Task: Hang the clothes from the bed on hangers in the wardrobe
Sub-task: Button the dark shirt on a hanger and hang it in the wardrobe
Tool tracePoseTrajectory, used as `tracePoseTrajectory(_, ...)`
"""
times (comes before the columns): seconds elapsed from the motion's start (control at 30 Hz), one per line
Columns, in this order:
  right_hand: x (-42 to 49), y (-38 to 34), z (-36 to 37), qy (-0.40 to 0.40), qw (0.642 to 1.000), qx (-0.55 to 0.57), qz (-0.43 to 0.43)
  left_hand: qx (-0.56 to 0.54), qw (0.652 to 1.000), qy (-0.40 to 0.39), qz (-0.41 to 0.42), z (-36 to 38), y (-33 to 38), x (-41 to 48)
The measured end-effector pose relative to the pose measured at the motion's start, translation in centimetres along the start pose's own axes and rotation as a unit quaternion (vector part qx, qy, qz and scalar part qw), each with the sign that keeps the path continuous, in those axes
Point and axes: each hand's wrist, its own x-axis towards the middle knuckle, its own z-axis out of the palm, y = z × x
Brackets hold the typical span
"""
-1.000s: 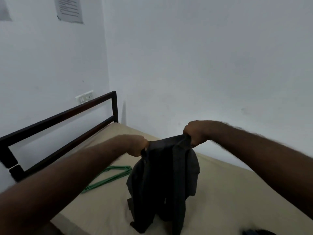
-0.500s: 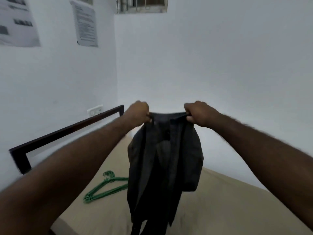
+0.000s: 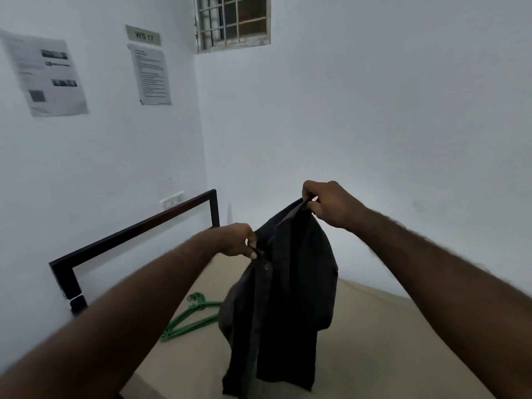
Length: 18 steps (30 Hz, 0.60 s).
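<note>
Both hands are held out over the bed, the forearms reaching in from the lower corners; the left hand (image 3: 236, 240) is set lower and nearer, its thumb and fingers pinched on the dark cloth at one side of the garment's top, just beside a button; the right hand (image 3: 331, 203) is held higher and further off, its fingers curled and clamped on the other top corner of the same garment. A dark grey shirt (image 3: 288, 298) is thus held up between the two hands, its top edge slanted upward toward the right hand; the cloth hangs in loose folds, and whether its lower hem touches the mattress cannot be told. The bed (image 3: 388, 341) is covered in plain beige and is set into the corner of the room; green hangers (image 3: 190, 321) are laid flat on it, left of the hanging shirt and partly hidden behind it; their number cannot be told. Beyond the hangers a dark bed rail (image 3: 132, 228) is seen against the left wall, with a white switch plate (image 3: 172, 199) mounted just above its far end. Higher on that wall a wide printed sheet (image 3: 46, 73) and a narrow printed sheet (image 3: 152, 73) are stuck, their text too small to be read; a small sign (image 3: 143, 36) marked "WS 17" is fixed just above the narrow one. A barred window (image 3: 233, 21) is set high in the far wall, near the corner.
</note>
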Motion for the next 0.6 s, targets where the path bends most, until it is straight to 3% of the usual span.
tracePoseTrajectory(0.1, -2.3, -0.5, -0.5, -0.034, 0.999, 0.036, -0.007, -0.032, 0.999, 0.016, -0.014, 1.5, 0.4, -1.1)
tracePoseTrajectory(0.23, -4.5, -0.6, -0.8, -0.091, 0.995, -0.038, -0.014, 0.020, 0.998, 0.061, -0.018, 1.9, 2.7, -2.6)
tracePoseTrajectory(0.3, -5.0, -0.6, -1.5, -0.103, 0.992, -0.074, -0.011, 0.066, 0.991, 0.117, -0.009, 1.0, 3.8, -3.3)
tracePoseTrajectory(0.37, -5.5, -0.8, -2.7, -0.078, 0.993, -0.085, -0.029, 0.056, 0.975, 0.215, 0.013, -0.8, 4.7, -4.3)
tracePoseTrajectory(0.43, -5.5, -0.6, -4.0, -0.059, 0.992, -0.095, -0.051, 0.032, 0.966, 0.250, 0.058, -2.9, 5.1, -5.3)
tracePoseTrajectory(0.53, -5.7, -0.9, -4.6, -0.138, 0.975, -0.167, -0.043, 0.128, 0.985, 0.092, 0.068, -3.4, 7.5, -7.0)
tracePoseTrajectory(0.6, -6.2, -1.3, -4.1, -0.157, 0.974, -0.158, -0.037, 0.212, 0.976, 0.007, 0.045, -2.5, 9.1, -7.4)
